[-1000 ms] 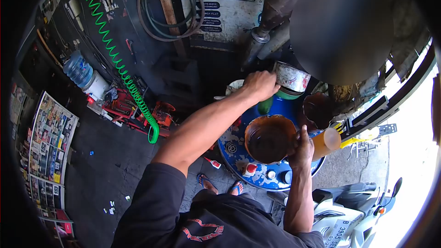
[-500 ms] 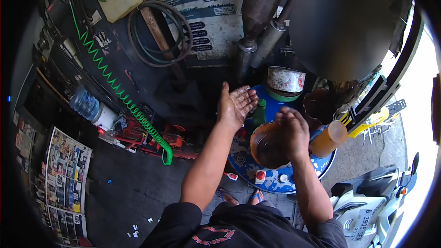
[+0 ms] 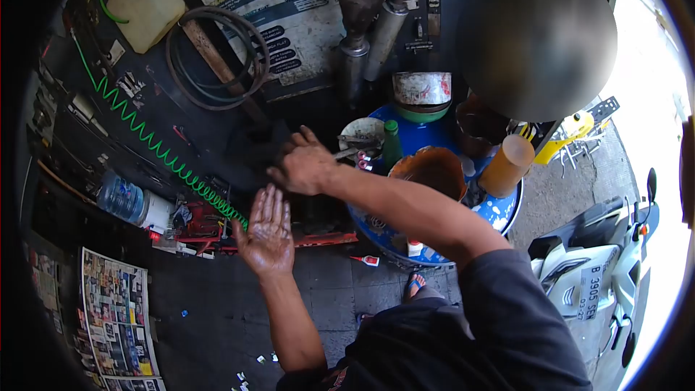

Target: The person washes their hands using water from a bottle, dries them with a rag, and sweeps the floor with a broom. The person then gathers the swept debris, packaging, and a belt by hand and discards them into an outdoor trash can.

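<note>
My left hand point(image 3: 269, 237) is held palm up, fingers stretched out, with a wet or oily shine on the palm. Just above it, my right hand point(image 3: 308, 164) reaches across to the left with its back up. Some of its fingers are spread, while others are lost against the dark background. Nothing shows in either hand. To the right, below and behind my right forearm, stands a blue round drum top point(image 3: 373, 228). On it are a rusty orange basin point(image 3: 445, 166), a green bottle point(image 3: 392, 143) and a whitish bowl point(image 3: 362, 130).
A white-and-red tub point(image 3: 421, 88) and an orange cylinder point(image 3: 508, 166) stand on the drum top. A green coiled hose point(image 3: 156, 147) hangs at left, near a water bottle point(image 3: 119, 195). A motorcycle point(image 3: 594, 275) is at right. A red-and-white tube point(image 3: 365, 261) lies near the drum.
Both hands have moved left, away from the drum top. My right arm has swung across in front of me, and the view has shifted to the right.
</note>
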Motion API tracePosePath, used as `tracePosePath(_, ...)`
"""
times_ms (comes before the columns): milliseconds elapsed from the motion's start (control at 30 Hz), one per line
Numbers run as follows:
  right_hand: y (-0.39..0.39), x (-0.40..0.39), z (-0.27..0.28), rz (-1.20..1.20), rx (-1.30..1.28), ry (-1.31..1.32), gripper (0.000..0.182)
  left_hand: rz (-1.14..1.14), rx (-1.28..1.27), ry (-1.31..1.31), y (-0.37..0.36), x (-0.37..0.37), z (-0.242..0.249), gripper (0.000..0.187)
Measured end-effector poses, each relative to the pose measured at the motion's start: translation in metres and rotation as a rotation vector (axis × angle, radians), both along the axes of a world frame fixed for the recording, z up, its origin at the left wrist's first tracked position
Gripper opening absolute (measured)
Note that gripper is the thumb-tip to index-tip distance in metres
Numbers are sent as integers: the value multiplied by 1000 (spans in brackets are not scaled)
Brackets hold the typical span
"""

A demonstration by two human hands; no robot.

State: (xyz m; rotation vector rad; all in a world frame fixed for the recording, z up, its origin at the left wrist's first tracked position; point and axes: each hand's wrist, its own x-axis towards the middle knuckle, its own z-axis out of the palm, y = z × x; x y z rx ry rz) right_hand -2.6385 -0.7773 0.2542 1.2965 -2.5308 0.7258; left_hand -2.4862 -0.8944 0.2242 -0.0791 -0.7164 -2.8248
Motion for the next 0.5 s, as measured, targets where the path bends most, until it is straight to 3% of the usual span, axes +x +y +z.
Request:
tracePosePath(33, 7, 0, -8, -29, -60, 127, 36, 84, 1, -15, -20, 17, -9, 72)
tracePosePath(100, 43, -3, -3, -68, -8, -5, 33, 192, 28, -38, -65, 58, -37, 74)
tracePosePath(233, 142, -19, -16, -338, -75, 12, 14, 497, -6, -572, -163, 146, -125, 65)
tracePosePath(267, 160, -10, -9, -579, -31, -11, 15, 495, -14, -634, -184, 169, -150, 63)
tracePosePath(300, 196, -41, -42, -677, 451, 220, 19, 490, -24, -696, -201, 189, -174, 60)
tracePosePath(333, 215, -24, -32, -741, 67, -11, 20, 480, -16, -704, -213, 204, -192, 60)
tracePosePath(400, 253, -25, -49, -803, 43, -28, 26, 550, -44, -947, -229, 229, -222, 58)
tracePosePath(433, 261, -23, -55, -809, 48, -27, 26, 542, -43, -949, -234, 239, -233, 58)
tracePosePath(500, 274, -24, -68, -871, 129, -203, 29, 591, -39, -1078, -241, 254, -255, 58)
